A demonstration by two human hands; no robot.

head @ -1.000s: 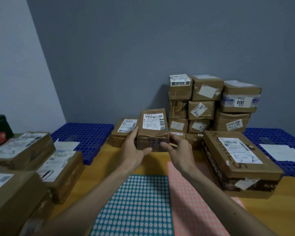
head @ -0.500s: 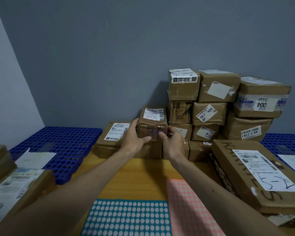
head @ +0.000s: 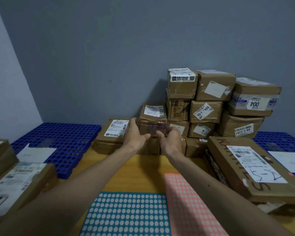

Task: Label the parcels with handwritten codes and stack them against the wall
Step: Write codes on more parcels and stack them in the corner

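Observation:
A small brown parcel [head: 152, 124] with a white label marked by hand sits on a low flat parcel [head: 113, 132] against the grey wall, beside the tall stack of parcels [head: 206, 106]. My left hand [head: 134, 135] holds its left side, fingers up along the side and thumb under the front edge. At the parcel's lower right front corner my right hand [head: 171, 142] grips it with curled fingers. A large flat parcel [head: 249, 167] with a handwritten label lies on the right.
Teal [head: 126, 215] and pink [head: 189, 206] dot-sticker sheets lie on the wooden table [head: 138, 172] near me. Blue perforated pallets [head: 58, 138] flank the stack, with loose paper on them. More parcels [head: 20, 181] wait at the left edge.
Both hands carried the small parcel forward from above the table and set it on the low parcel beside the stack. The view has moved closer to the wall.

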